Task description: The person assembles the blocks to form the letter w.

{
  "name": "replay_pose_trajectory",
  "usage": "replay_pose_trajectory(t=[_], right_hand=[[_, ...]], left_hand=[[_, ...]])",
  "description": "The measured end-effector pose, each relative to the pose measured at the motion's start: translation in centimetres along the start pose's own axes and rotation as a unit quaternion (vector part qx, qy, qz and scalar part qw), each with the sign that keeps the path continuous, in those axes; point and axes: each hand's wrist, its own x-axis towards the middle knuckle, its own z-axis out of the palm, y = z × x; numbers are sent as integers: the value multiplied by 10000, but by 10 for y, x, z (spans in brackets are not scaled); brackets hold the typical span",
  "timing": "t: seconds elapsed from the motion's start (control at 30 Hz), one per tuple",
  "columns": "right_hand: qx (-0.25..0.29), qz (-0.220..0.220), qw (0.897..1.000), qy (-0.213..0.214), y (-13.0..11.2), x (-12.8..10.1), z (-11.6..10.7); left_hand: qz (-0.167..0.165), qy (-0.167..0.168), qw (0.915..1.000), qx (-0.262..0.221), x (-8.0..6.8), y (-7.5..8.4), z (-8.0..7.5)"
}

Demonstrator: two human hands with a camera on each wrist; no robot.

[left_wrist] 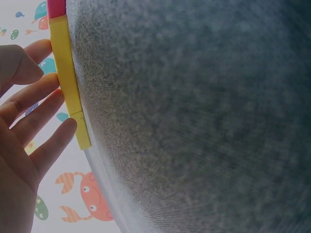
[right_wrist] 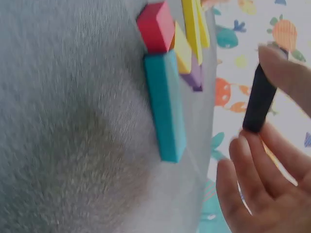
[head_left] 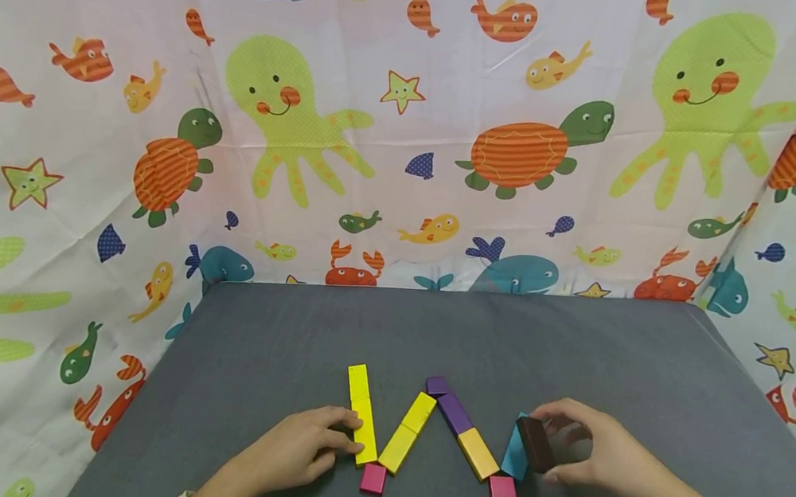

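Note:
My right hand (head_left: 609, 453) pinches a dark brown block (head_left: 536, 445) between thumb and fingertips. In the right wrist view the brown block (right_wrist: 260, 99) is held up off the grey cloth, beside a blue block (right_wrist: 165, 107) that lies on it. The blue block (head_left: 514, 456) touches a pink block (head_left: 502, 491) at its lower end. My left hand (head_left: 295, 451) rests its fingertips along a long yellow block (head_left: 363, 433); the left wrist view shows those fingers (left_wrist: 43, 92) nearly straight against the block's side.
Yellow blocks (head_left: 407, 433), a purple block (head_left: 455, 414), an orange block (head_left: 477, 453) and another pink block (head_left: 372, 479) form a zigzag on the grey cloth (head_left: 289, 334). Behind stands a white curtain (head_left: 406, 161) printed with sea animals.

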Motion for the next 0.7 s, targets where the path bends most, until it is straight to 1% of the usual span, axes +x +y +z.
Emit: replay_pose_trajectory(t=[0.07, 0.13, 0.27, 0.37, 0.47, 0.6, 0.7], right_hand=[[-118, 344, 9988, 324, 6, 6, -3], [-198, 632, 9963, 556, 13, 12, -5], [-256, 1039, 9908, 826, 30, 24, -8], [-358, 1113, 9886, 944, 44, 32, -11], [-391, 1165, 9878, 960, 54, 37, -12], [-367, 1221, 9883, 836, 59, 42, -8], [-433, 1266, 9874, 840, 60, 44, -3]], left_hand=[[-10, -14, 10000, -15, 0, 0, 0], [-15, -17, 10000, -32, 0, 0, 0], [-27, -23, 10000, -40, 0, -1, 1], [-33, -31, 10000, -30, 1, -1, 1], [-42, -37, 10000, -31, 1, -2, 1], [-50, -48, 10000, -36, 1, -2, 2], [-56, -50, 10000, -35, 1, -2, 1]])
